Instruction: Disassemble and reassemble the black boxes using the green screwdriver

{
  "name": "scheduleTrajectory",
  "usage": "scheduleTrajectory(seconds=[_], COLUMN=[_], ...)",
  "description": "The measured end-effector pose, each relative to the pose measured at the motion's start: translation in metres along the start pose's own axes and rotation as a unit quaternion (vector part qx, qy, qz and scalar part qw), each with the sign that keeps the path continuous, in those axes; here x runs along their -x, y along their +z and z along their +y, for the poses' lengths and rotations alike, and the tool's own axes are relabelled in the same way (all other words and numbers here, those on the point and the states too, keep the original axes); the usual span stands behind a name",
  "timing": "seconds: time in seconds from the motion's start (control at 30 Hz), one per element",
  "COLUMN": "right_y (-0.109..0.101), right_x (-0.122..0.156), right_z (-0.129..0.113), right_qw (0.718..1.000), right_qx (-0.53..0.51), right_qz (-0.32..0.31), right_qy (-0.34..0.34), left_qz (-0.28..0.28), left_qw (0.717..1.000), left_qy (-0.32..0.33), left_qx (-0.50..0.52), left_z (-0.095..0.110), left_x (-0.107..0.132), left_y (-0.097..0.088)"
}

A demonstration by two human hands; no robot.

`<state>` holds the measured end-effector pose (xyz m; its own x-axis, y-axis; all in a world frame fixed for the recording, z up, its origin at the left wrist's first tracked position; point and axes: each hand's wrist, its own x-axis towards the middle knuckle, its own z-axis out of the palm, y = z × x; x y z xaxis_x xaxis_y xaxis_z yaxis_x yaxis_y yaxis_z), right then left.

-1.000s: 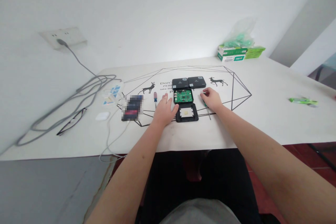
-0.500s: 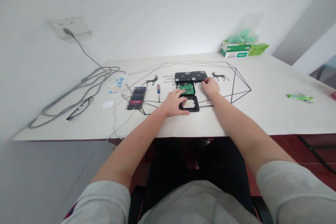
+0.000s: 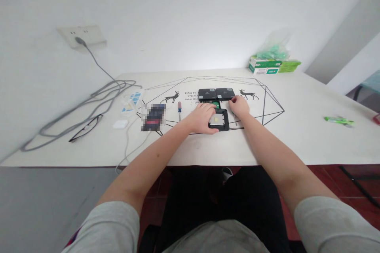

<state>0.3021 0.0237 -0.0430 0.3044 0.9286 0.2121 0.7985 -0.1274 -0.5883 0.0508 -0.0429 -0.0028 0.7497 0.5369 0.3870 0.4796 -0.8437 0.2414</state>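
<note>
My left hand grips the left side of a black plastic cover with a silver plate inside, fingers over its far left edge and thumb along the near edge. Behind it, a green circuit board shows only in part; my fingers and the cover hide the rest. My right hand is closed in a pinch just right of the board. From under it a thin metal-shafted tool points towards me; its upper end is hidden. Two flat black boxes lie side by side beyond my hands.
A screwdriver lies left of my left hand. Further left are a blurred-out phone, a white charger, glasses and a coiled grey cable. Green-white boxes stand back right; a green-wrapped item lies right.
My left hand has closed on the black cover and shifted it right, partly over the board. My right hand stays in about the same place. The camera view has tilted slightly upwards.
</note>
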Motion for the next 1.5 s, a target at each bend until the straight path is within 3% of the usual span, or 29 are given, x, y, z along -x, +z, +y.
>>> scheduleTrajectory(seconds=[0.07, 0.13, 0.2, 0.27, 0.37, 0.43, 0.53, 0.63, 0.8, 0.97, 1.07, 1.13, 1.2, 1.23, 1.37, 1.5], right_y=[-0.001, -0.004, -0.008, -0.012, -0.014, -0.012, -0.008, -0.005, -0.005, -0.010, -0.013, -0.016, -0.021, -0.024, -0.031, -0.022], right_x=[0.002, 0.004, 0.009, 0.015, 0.029, 0.039, 0.053, 0.060, 0.061, 0.066, 0.064, 0.056, 0.045, 0.039, 0.023, 0.026], right_z=[-0.002, -0.005, -0.010, -0.016, -0.028, -0.038, -0.050, -0.055, -0.057, -0.054, -0.053, -0.055, -0.059, -0.062, -0.069, -0.068], right_qw=[1.000, 0.999, 0.997, 0.986, 0.955, 0.936, 0.912, 0.893, 0.886, 0.878, 0.903, 0.933, 0.944, 0.940, 0.869, 0.851], right_qx=[-0.001, -0.003, -0.011, -0.035, -0.072, -0.054, 0.027, 0.100, 0.131, 0.101, 0.009, -0.061, -0.113, -0.139, -0.261, -0.304], right_qz=[0.011, 0.032, 0.053, 0.058, 0.014, -0.039, -0.112, -0.141, -0.154, -0.181, -0.173, -0.128, -0.103, -0.116, -0.277, -0.316], right_qy=[-0.010, -0.026, -0.062, -0.151, -0.288, -0.345, -0.393, -0.415, -0.418, -0.433, -0.394, -0.330, -0.291, -0.290, -0.316, -0.290], left_qz=[0.063, 0.148, 0.243, 0.317, 0.331, 0.307, 0.296, 0.302, 0.284, 0.279, 0.286, 0.297, 0.311, 0.317, 0.320, 0.303], left_qw=[0.995, 0.966, 0.890, 0.776, 0.617, 0.556, 0.518, 0.509, 0.521, 0.560, 0.582, 0.596, 0.619, 0.633, 0.682, 0.704], left_qy=[-0.032, -0.096, -0.180, -0.229, -0.259, -0.275, -0.288, -0.283, -0.287, -0.259, -0.247, -0.250, -0.254, -0.253, -0.231, -0.218], left_qx=[0.072, 0.186, 0.341, 0.495, 0.665, 0.722, 0.749, 0.754, 0.752, 0.736, 0.720, 0.702, 0.675, 0.659, 0.616, 0.604], left_z=[-0.004, -0.009, -0.015, -0.020, -0.025, -0.026, -0.028, -0.031, -0.034, -0.028, -0.026, -0.027, -0.029, -0.030, -0.032, -0.030], left_x=[-0.008, -0.015, -0.019, -0.021, -0.018, -0.013, -0.006, -0.006, -0.010, -0.009, -0.008, -0.008, -0.009, -0.009, -0.012, -0.013], left_y=[0.000, 0.004, 0.010, 0.012, 0.008, 0.004, 0.001, 0.002, 0.010, 0.015, 0.015, 0.016, 0.018, 0.020, 0.027, 0.032])
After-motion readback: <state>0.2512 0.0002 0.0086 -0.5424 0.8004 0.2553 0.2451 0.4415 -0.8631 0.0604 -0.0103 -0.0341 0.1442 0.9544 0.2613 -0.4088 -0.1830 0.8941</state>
